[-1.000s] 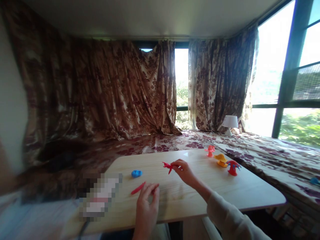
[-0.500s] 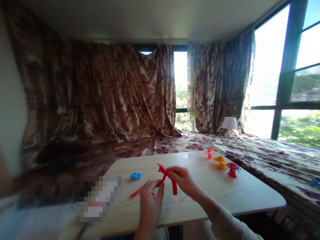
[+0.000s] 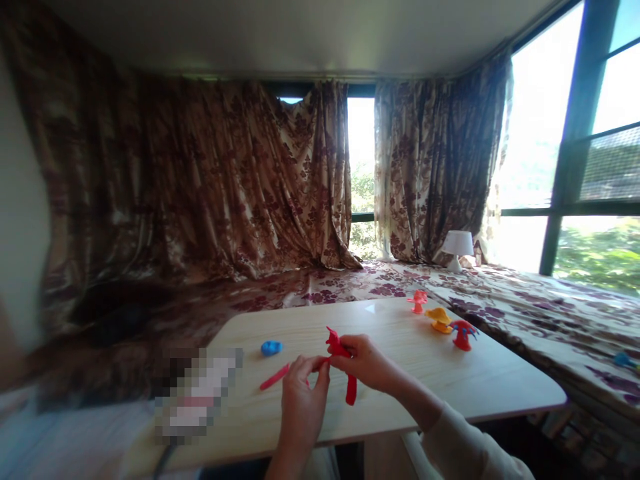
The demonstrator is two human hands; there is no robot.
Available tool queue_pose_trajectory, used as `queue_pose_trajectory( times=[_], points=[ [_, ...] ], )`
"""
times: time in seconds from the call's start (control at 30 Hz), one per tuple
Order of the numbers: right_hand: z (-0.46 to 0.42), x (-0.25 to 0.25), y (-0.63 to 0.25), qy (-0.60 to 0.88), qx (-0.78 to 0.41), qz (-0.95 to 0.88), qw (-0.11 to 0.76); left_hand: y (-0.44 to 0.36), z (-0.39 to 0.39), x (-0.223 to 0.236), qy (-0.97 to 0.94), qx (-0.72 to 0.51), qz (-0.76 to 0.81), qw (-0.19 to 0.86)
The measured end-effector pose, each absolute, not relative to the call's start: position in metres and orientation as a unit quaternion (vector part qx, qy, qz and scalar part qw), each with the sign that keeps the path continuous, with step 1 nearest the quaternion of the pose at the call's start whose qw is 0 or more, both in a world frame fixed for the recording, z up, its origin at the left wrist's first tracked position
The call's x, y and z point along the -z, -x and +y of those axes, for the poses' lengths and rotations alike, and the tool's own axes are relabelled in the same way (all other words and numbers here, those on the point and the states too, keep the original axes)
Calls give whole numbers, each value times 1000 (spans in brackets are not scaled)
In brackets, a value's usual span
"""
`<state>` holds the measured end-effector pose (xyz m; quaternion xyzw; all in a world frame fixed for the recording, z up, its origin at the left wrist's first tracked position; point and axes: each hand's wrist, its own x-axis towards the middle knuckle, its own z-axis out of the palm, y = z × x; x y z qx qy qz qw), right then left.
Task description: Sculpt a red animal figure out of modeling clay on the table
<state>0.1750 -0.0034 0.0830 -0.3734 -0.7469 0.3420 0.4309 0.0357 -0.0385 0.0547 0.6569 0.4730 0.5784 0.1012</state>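
A red modelling-clay piece point(image 3: 351, 391), with pointed tips at its top and a strip hanging below, is held above the table. My right hand point(image 3: 367, 361) grips its middle between thumb and fingers. Thumb and forefinger of my left hand point(image 3: 306, 387) pinch together at the clay's left side, touching a small red part of it; the fingertips hide most of that spot. Beside my left hand, a flat pinkish-red stick point(image 3: 275, 377) lies on the table, partly covered by the hand. A blue clay lump point(image 3: 271, 348) rests just behind the stick.
On the right of the pale wooden table point(image 3: 400, 407) stand a coral clay figure point(image 3: 419, 302), a yellow one point(image 3: 440, 320) and a red one with blue spikes point(image 3: 463, 335). A blurred-out pale object point(image 3: 200, 397) lies at the left. Behind is a white lamp point(image 3: 457, 244).
My right hand has shifted its grip lower on the red clay and closer to my left hand. The clay's top has moved right and turned. The stick and figures stay put.
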Motion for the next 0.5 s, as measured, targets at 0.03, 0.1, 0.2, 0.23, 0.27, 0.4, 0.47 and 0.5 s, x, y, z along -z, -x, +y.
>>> queue_pose_trajectory(
  times=[0.03,0.1,0.2,0.23,0.27,0.4,0.47,0.5],
  points=[
    [-3,-83,-176,374,-347,-751,420,-36,-39,-55,-660,-575,475,96],
    [-3,-83,-178,375,-351,-757,405,-35,-40,-55,-667,-565,479,85],
    [-4,-83,-180,384,-331,-765,398,-34,-41,-56,-683,-546,480,61],
    [-5,-84,-180,388,-320,-768,397,-34,-42,-56,-689,-543,477,52],
    [-5,-85,-180,392,-307,-771,396,-34,-42,-57,-692,-543,473,45],
    [-6,-87,-179,406,-266,-780,395,-38,-47,-62,-692,-555,460,44],
    [-2,-85,-181,418,-247,-778,399,-38,-52,-66,-692,-557,456,61],
    [1,-83,-183,425,-236,-776,402,-37,-55,-68,-692,-556,454,74]
  ],
)
